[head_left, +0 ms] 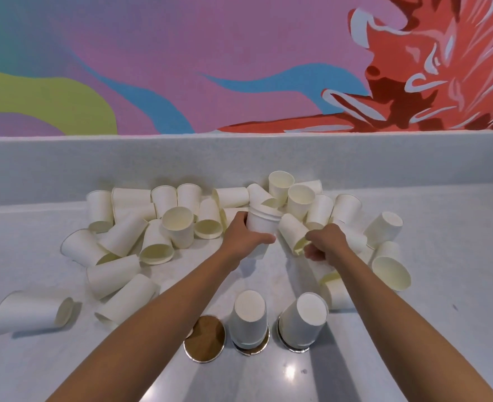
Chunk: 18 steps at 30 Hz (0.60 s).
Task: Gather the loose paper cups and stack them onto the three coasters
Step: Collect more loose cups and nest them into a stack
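Note:
Many white paper cups (pixel 178 224) lie scattered across the white counter. My left hand (pixel 243 236) grips a short stack of upside-down cups (pixel 262 223) held above the counter. My right hand (pixel 325 242) is closed on the rim of a tilted cup (pixel 291 232) in the pile. Near me sit three round cork coasters. The left coaster (pixel 206 338) is bare. An upside-down stack of cups (pixel 249 317) stands on the middle coaster (pixel 252 350). Another upside-down stack (pixel 304 320) stands on the right coaster (pixel 294 348).
A low white backsplash (pixel 239 161) runs behind the pile, under a colourful mural wall. A cup on its side (pixel 32 311) lies far left. More cups (pixel 390 271) crowd the right, beside my right forearm.

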Each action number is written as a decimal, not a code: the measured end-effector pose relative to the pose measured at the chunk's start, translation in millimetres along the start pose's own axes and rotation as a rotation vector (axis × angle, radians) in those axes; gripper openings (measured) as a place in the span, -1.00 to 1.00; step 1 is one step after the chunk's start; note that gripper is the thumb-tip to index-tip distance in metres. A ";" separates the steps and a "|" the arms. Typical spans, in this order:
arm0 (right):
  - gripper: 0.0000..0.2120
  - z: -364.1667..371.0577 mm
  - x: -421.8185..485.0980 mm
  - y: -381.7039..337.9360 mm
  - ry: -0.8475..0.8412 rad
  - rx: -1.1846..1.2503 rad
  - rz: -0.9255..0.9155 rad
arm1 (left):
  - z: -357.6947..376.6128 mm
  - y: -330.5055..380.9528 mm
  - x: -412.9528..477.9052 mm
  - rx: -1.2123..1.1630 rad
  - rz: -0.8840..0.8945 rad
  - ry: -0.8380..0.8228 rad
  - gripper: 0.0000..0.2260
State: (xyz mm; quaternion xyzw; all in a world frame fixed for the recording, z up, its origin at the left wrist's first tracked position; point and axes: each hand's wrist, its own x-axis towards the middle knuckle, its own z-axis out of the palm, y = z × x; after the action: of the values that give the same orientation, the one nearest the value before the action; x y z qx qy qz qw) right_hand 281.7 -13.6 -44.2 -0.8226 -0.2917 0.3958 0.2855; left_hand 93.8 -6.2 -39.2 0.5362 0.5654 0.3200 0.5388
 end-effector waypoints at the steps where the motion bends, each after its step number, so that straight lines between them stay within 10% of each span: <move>1: -0.87 4.0 1.6 -0.9 0.017 0.058 0.011 | -0.4 -1.6 -0.4 0.000 0.000 -0.003 -0.48; 11: -0.88 26.9 -5.0 -22.1 -0.041 0.400 0.080 | -22.1 -13.9 2.9 0.339 0.097 0.010 -0.42; 18: -0.89 14.2 -24.8 -45.1 0.288 0.100 -0.589 | -30.1 -22.9 4.6 0.378 0.025 0.076 -0.40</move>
State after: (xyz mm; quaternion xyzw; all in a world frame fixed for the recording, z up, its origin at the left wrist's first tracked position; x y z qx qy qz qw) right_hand 245.9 2.4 -8.0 -0.7355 -0.4538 0.1896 0.4660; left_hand 59.8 -0.3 -55.5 0.6223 0.6287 0.2349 0.4028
